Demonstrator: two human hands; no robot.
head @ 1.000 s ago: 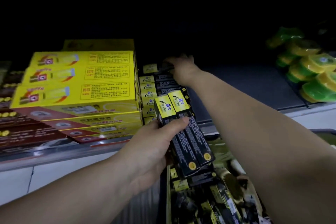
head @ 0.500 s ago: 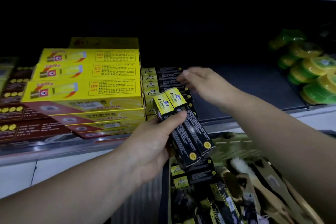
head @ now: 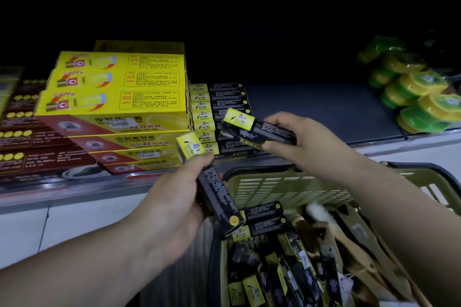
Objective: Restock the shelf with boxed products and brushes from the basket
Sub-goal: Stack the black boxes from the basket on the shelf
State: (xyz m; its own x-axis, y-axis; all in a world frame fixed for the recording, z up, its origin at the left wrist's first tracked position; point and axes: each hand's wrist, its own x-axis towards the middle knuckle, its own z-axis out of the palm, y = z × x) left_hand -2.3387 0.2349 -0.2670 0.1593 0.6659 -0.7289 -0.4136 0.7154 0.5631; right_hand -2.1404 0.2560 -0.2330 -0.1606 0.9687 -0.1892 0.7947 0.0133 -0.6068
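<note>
While a person leans over a green basket holding loose boxes and brushes, the left hand grips one black-and-yellow box above the basket's rim, fingers curled round it. The right hand holds a second box, fingers clamped on it, before the matching stack on the shelf, beside yellow cartons.

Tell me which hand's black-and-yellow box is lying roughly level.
The slim black-and-yellow cardboard box in the right hand; the left hand holds the other box steeply tilted, yellow end up.
</note>
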